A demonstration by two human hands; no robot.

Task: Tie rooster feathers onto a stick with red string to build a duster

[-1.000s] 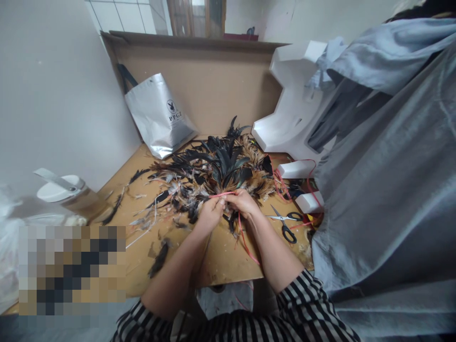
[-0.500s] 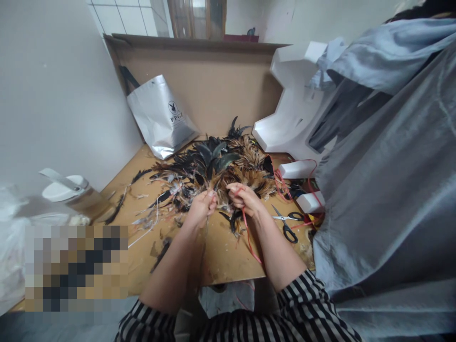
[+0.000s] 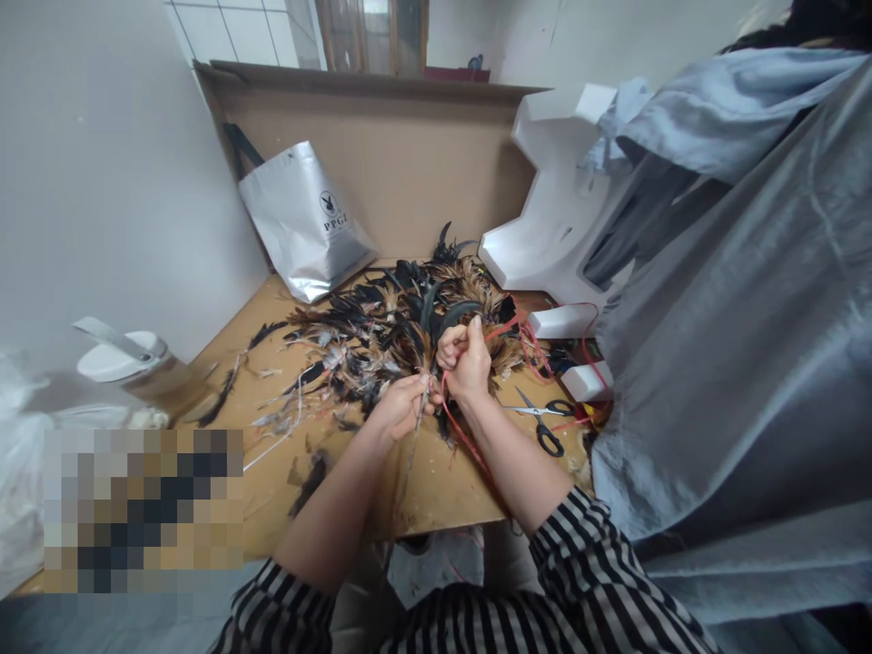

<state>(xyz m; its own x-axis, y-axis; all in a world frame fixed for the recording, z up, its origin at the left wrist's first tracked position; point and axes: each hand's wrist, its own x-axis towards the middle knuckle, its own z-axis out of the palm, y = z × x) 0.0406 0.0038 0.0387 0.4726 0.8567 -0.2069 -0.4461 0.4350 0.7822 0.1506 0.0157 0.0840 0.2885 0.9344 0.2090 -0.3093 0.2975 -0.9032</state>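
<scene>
While the left hand (image 3: pixel 409 404) pinches a black-and-brown feather bundle (image 3: pixel 428 320), its long axis and tips pointing forward, the right hand (image 3: pixel 469 363) clenches thin red ribbon (image 3: pixel 505 327).

Head view, sole camera: from the head of the person (image 3: pixel 463 627) before me, facing forward and down; left hand (image 3: pixel 405 406) and right hand (image 3: pixel 469 363) within arm's reach, table (image 3: pixel 446 501) below, cardboard (image 3: pixel 395 163) beyond.
</scene>
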